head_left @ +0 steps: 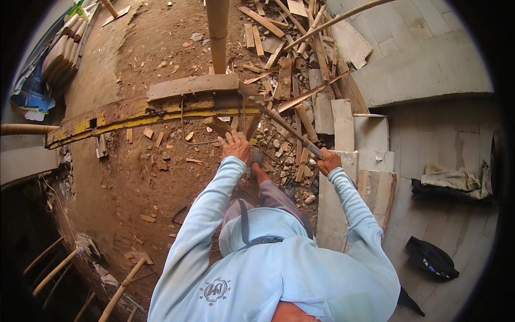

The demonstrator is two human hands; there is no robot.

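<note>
My right hand [329, 161] is closed round the grip of a hammer [292, 130], whose shaft slants up and left. The hammer's head lies against the right end of a yellow, rust-brown beam [123, 117] and is hard to make out. My left hand [234, 146] has its fingers at the lower end of a short wood block [219, 125], just under the beam, and seems to hold it. A bent metal rod [183, 119] loops down from the beam beside that hand. On top of the beam lies a short board [193, 86].
A bamboo post [218, 37] rises behind the beam, and another pole [27, 129] meets its left end. Scrap planks [284, 78] and rubble cover the dirt at right. Grey paving [429, 214] holds a black bag [432, 258] and cloth [456, 180]. Stacked tiles [64, 51] stand far left.
</note>
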